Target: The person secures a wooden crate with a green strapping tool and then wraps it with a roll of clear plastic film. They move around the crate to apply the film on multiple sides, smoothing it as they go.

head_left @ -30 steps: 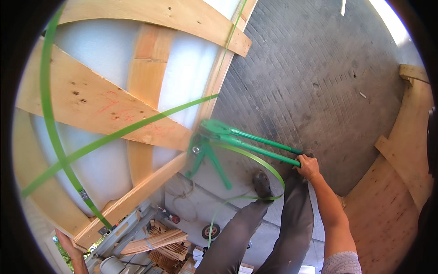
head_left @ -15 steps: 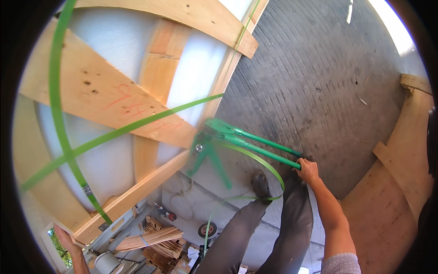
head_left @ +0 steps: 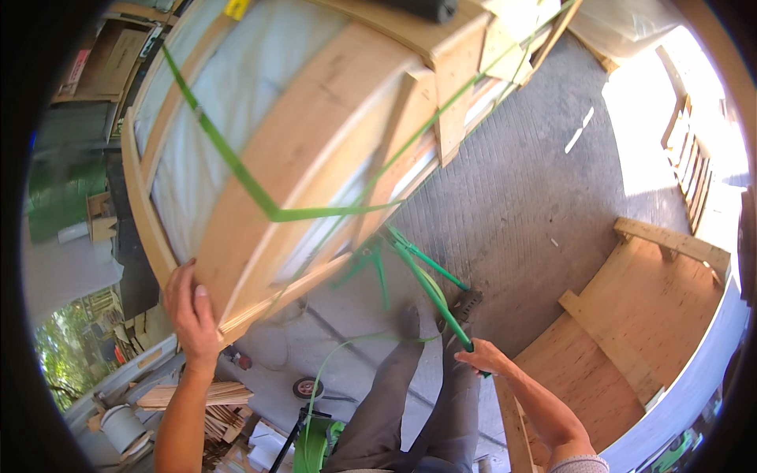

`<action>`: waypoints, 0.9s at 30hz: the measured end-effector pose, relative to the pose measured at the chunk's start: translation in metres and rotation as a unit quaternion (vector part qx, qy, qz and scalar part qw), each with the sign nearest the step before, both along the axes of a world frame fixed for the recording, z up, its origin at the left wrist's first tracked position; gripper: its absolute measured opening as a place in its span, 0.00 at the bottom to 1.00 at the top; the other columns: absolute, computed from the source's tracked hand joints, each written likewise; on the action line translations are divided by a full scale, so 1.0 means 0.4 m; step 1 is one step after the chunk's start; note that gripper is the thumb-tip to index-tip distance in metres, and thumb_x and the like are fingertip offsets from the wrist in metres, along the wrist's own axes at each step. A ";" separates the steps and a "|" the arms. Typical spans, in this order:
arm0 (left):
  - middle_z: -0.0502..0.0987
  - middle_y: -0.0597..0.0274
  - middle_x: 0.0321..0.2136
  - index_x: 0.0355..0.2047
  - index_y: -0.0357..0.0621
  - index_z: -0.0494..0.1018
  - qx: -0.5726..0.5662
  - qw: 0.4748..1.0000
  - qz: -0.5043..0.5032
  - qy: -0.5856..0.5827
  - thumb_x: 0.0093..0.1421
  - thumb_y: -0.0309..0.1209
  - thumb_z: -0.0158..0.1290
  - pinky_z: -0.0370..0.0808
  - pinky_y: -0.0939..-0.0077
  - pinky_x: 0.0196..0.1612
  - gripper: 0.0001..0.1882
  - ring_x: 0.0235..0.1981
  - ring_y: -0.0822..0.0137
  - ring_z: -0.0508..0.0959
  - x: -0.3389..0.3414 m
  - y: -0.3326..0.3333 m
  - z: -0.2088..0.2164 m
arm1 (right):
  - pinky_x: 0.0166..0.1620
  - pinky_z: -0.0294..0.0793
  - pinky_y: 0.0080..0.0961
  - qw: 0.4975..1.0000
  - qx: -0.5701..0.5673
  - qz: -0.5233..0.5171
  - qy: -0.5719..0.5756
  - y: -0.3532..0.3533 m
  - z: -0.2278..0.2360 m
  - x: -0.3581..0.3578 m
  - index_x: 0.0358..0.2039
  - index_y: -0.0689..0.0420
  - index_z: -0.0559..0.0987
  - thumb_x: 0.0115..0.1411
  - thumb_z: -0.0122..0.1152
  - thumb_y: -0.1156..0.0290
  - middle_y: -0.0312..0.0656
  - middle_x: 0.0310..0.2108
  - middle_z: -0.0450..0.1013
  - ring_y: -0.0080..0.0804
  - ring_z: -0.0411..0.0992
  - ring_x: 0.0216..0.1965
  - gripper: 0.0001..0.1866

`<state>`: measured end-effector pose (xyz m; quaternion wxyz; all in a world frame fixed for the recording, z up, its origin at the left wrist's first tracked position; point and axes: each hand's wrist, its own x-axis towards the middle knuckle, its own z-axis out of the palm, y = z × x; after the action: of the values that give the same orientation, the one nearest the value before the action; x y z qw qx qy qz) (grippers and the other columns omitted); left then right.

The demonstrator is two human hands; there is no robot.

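Note:
A large wooden crate point(head_left: 311, 130) lined with white sheeting fills the upper left. Green strapping point(head_left: 244, 177) runs over its top and down its side. My left hand point(head_left: 192, 319) rests on the crate's near corner, fingers extended along the wood. My right hand point(head_left: 482, 359) is closed round one handle of a green long-handled strapping tool point(head_left: 430, 290). The tool's head, blurred, is at the crate's lower side edge, where its jaws cannot be made out. A loose length of green strap hangs from there in a loop toward my legs.
A plywood box or panel point(head_left: 587, 347) with battens stands at the right. Lower left are stacked wood strips point(head_left: 193, 396), a pail point(head_left: 124, 427), a small wheel point(head_left: 308, 387) and a green strap coil point(head_left: 315, 445). A slatted pallet point(head_left: 691, 169) leans at far right.
My view has shifted, showing more of the crate's top. My left hand, low at the crate's edge before, is now up on its corner. My right hand still grips the tool handle.

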<state>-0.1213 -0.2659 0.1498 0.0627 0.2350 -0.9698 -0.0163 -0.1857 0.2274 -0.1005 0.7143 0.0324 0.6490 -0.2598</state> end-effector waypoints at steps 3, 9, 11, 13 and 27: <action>0.73 0.48 0.49 0.50 0.32 0.69 0.005 1.000 -0.022 0.017 0.62 0.29 0.46 0.60 0.55 0.59 0.18 0.53 0.49 0.69 -0.016 0.001 0.022 | 0.20 0.69 0.27 0.965 -0.022 -0.176 -0.195 -0.151 0.170 -0.069 0.33 0.62 0.75 0.59 0.61 0.58 0.41 0.20 0.70 0.28 0.69 0.17 0.17; 0.74 0.51 0.48 0.48 0.35 0.70 0.003 0.999 -0.022 0.044 0.60 0.31 0.49 0.59 0.52 0.58 0.18 0.54 0.51 0.70 -0.017 -0.009 0.036 | 0.20 0.67 0.29 0.839 0.019 -0.493 -0.229 -0.576 0.313 -0.035 0.25 0.59 0.72 0.59 0.57 0.71 0.37 0.18 0.66 0.30 0.65 0.17 0.08; 0.74 0.51 0.49 0.48 0.35 0.70 0.008 0.999 -0.011 0.038 0.59 0.31 0.49 0.59 0.52 0.59 0.18 0.54 0.51 0.69 -0.012 -0.011 0.034 | 0.21 0.67 0.31 0.822 0.014 -0.530 -0.205 -0.723 0.311 0.022 0.24 0.58 0.69 0.59 0.54 0.74 0.39 0.19 0.66 0.31 0.65 0.17 0.07; 0.74 0.53 0.48 0.48 0.36 0.70 0.000 0.999 -0.009 0.044 0.59 0.31 0.50 0.58 0.52 0.59 0.18 0.54 0.52 0.69 -0.007 -0.012 0.036 | 0.21 0.67 0.32 0.780 0.032 -0.570 -0.257 -0.798 0.300 0.083 0.25 0.59 0.67 0.60 0.53 0.75 0.40 0.18 0.64 0.32 0.65 0.18 0.08; 0.75 0.55 0.46 0.46 0.39 0.71 0.005 0.996 0.014 0.090 0.60 0.34 0.49 0.58 0.50 0.60 0.16 0.54 0.55 0.69 0.015 -0.011 0.037 | 0.19 0.54 0.20 0.831 -0.008 -0.519 -0.199 -0.336 0.418 0.210 0.22 0.49 0.65 0.61 0.56 0.68 0.27 0.17 0.56 0.16 0.54 0.16 0.13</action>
<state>-0.1153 -0.2704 0.1645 0.1490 0.2466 -0.9567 -0.0416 -0.1017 0.0931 0.0668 0.5882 0.4095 0.3788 -0.5855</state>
